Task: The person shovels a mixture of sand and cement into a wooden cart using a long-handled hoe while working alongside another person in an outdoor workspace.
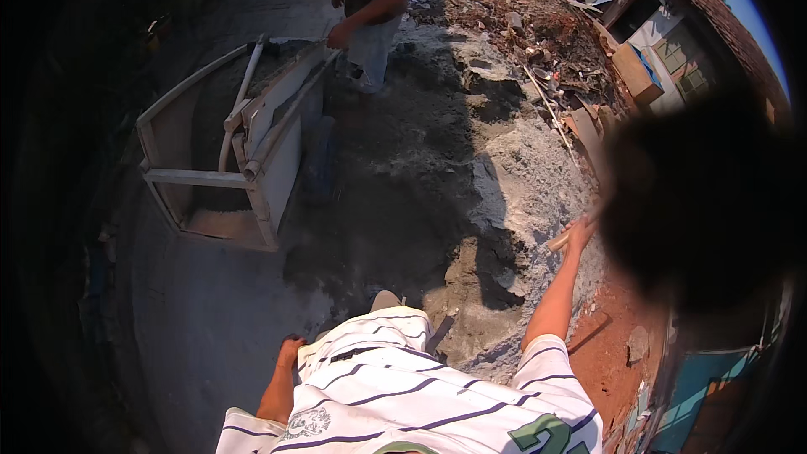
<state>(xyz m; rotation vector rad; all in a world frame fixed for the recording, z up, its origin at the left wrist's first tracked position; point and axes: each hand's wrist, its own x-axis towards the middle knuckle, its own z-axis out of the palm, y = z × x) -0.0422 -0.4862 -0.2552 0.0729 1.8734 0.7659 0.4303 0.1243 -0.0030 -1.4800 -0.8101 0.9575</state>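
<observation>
My right hand [577,235] is stretched out to the right, its fingers wrapped round a wooden tool handle [557,242]. The handle's butt end sticks out on the left of the fist. Its other end runs toward a large, dark, blurred shape [698,202], which hides whatever head the tool has. Below the arm lies a heap of grey sand-like material [525,193], partly sunlit. My left hand [292,346] hangs low beside my striped shirt, over the grey pavement; its fingers are too small and shaded to read.
A pale wooden box frame [202,176] stands at the left with boards on top. Beyond it a co-worker [374,17] has one hand near its far edge. Rubble and litter [538,42] cover the back right, near a tiled-roof building [672,50]. Red soil [609,361] lies beside me.
</observation>
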